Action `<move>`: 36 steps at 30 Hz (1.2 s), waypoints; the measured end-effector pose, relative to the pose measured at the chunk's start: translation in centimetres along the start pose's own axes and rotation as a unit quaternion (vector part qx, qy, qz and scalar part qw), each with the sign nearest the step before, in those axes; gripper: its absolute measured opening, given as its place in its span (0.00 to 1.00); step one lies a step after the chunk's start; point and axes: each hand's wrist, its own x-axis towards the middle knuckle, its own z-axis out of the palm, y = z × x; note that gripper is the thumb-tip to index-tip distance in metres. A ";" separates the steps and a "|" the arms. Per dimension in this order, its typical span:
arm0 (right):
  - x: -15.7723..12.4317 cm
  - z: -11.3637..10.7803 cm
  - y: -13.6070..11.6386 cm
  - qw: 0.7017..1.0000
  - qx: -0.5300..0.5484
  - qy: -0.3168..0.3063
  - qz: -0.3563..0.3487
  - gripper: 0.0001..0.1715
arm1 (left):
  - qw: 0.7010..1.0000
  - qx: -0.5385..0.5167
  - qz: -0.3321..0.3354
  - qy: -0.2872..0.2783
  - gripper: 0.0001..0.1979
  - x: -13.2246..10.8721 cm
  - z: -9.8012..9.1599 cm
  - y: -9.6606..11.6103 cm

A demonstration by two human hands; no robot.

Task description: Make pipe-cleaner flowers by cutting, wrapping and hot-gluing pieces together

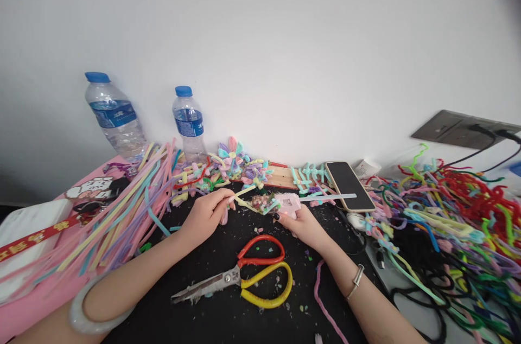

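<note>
Pipe-cleaner cluster (261, 203), pinched by its stem in the left hand (203, 216), touches the nozzle of the pink glue gun (290, 204) clenched in the right hand (303, 224). Glue may well smear onto the pinching fingertips just beside it.

No legible txt, blue bottle labels (113, 114) blurred, gold chars on red strip (30, 240) too small

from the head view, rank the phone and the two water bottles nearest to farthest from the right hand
From the right hand:
1. phone, just to its right on the table.
2. centre bottle, back left by the wall.
3. far-left bottle, farther left along the wall.
</note>
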 end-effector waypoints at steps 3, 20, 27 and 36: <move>0.0 -0.1 -0.2 1.000 -0.010 -0.006 -0.010 0.16 | 1.000 0.001 -0.003 0.004 0.11 0.0 -0.1 0.1; -0.1 -1.3 0.4 0.915 -0.358 0.185 0.009 0.13 | 0.984 -0.120 -0.077 0.108 0.09 0.4 -0.2 0.3; 0.0 -1.0 0.7 0.849 -0.492 0.194 -0.006 0.22 | 0.982 -0.147 -0.073 0.093 0.09 0.2 0.1 1.0; -1.3 0.8 -1.5 0.896 -0.365 0.124 -0.221 0.25 | 0.989 -0.137 -0.049 0.022 0.13 -0.6 0.6 1.1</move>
